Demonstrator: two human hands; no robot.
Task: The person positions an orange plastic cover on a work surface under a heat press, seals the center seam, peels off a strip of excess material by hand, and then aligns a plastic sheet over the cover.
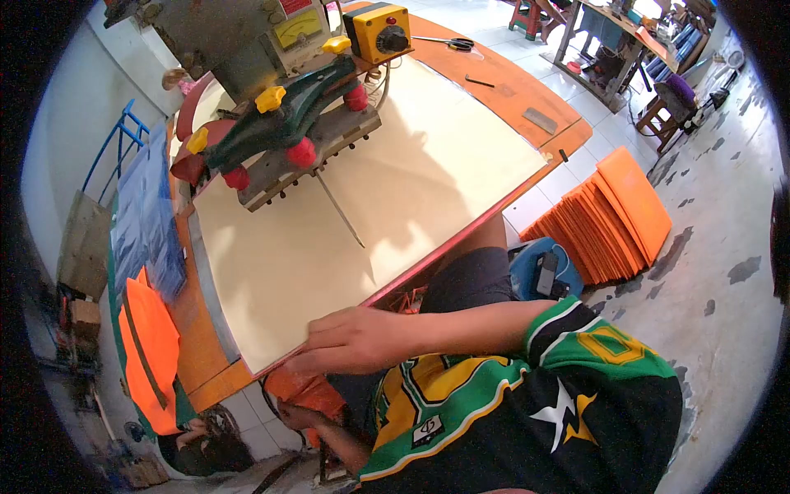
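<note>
My right hand (350, 339) reaches across the near edge of a pale sheet-covered board (444, 173), palm down, with its fingers loosely stretched and a little blurred. Lower down, beside the table, my left hand (298, 416) is closed on an orange sheet (303, 391); part of its grip is in shadow. The fingertips of the right hand are close to that sheet's upper edge, and I cannot tell whether they touch it. Over the board stands a press machine (304, 123) with red knobs, yellow handles and a thin rod (339, 210) pointing toward me.
A stack of orange sheets (597, 218) stands at the right, near a blue stool (535, 267) with a phone on it. Scissors (448, 41), a hex key (480, 81) and a flat metal piece (540, 120) lie on the table. More orange material (148, 354) is at the left.
</note>
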